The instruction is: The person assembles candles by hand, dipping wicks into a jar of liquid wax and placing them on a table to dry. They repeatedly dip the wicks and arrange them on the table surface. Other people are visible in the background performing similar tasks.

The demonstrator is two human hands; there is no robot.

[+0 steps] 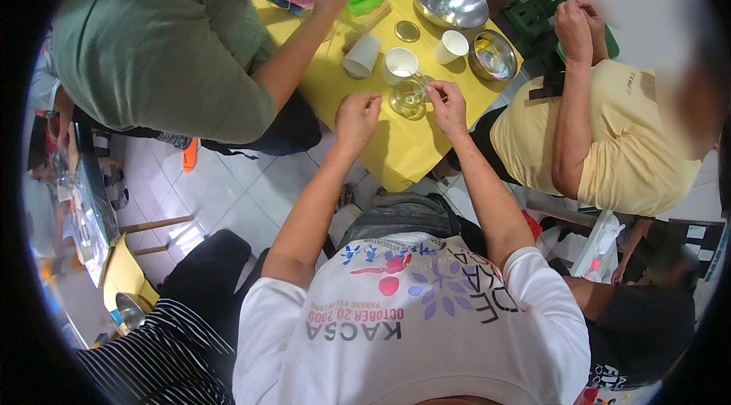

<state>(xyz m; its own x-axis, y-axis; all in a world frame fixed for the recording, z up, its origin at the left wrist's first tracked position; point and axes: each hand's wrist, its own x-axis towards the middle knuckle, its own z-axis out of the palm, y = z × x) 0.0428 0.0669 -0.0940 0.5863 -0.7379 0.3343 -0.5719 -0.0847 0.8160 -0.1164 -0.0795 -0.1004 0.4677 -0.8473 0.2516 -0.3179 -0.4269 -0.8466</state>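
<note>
The person in the white printed shirt bends over the yellow-covered surface (400,157), the right hand (448,110) with its fingertips pinched at the upper edge of a clear glass jar (409,104) (whether its grip has the glass or something thin, I can't tell from here). The left hand (358,123) is apart from the jar, its grip curled, contents hidden from me. The jar stands near the corner, just before a white paper cup (394,64), with a round metal lid (407,31) farther back.
</note>
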